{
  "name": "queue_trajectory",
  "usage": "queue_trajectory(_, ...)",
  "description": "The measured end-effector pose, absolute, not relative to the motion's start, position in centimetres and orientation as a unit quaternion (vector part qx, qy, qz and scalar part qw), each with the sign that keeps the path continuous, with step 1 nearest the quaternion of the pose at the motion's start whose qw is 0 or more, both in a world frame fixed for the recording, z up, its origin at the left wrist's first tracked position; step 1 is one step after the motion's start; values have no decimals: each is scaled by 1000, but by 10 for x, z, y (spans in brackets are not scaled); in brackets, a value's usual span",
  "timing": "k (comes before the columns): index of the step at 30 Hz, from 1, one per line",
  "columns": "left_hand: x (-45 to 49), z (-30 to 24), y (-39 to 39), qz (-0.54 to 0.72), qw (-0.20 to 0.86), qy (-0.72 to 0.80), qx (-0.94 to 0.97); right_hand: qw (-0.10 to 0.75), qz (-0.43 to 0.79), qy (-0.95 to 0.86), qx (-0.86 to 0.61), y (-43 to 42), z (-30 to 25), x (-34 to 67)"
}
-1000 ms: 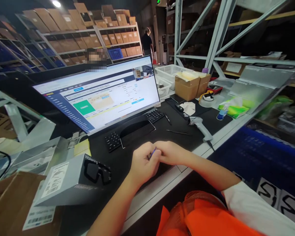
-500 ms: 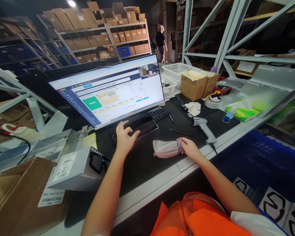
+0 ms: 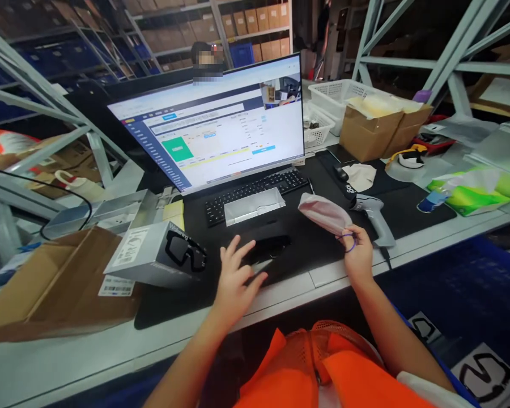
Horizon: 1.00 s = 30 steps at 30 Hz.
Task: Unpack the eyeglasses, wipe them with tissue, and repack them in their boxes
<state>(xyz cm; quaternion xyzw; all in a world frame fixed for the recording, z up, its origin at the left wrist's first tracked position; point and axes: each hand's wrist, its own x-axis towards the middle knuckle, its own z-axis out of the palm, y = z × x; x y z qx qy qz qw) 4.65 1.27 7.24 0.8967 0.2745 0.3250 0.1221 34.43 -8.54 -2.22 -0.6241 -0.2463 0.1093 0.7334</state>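
My right hand is closed on the gathered end of a pale pinkish drawstring pouch, with a blue cord looping out by the fingers. The pouch is raised a little over the black desk mat and slants up to the left. My left hand is spread above the mat's front part, thumb and fingers apart. Just beyond its fingertips lies a dark, glossy object, hard to tell from the mat. A shallow silvery tray rests against the front of the keyboard.
A monitor stands behind the keyboard. To the left are a grey box printed with sunglasses and an open carton. A barcode scanner, mouse, cloth and cartons are at right.
My left hand has come back from the keyboard toward the desk's front edge. My right hand has lifted and tilted the pouch. The silvery tray now shows where a dark panel was; the view has shifted.
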Motion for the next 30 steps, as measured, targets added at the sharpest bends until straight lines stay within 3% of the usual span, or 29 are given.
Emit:
queue_trajectory(4,48,22,-5,343,177,357,850,718,9,-322,-616,-96,-9,335)
queue_trajectory(9,48,4,-8,407,325,481,705,640,-70,-498,-580,-109,24,319)
queue_trajectory(13,47,-6,-7,425,364,444,700,547,-94,-652,-517,-102,41,305)
queue_trajectory(19,42,-14,-4,394,377,373,751,480,-54,-764,-427,-80,45,285)
queue_trajectory(23,40,-12,-1,384,369,358,767,534,-55,-688,-488,-79,55,293)
queue_trajectory(27,40,-12,-2,384,362,348,774,613,-130,-568,-533,-90,63,309)
queue_trajectory(30,40,-13,-1,385,376,356,765,573,-98,-637,-506,-95,57,305)
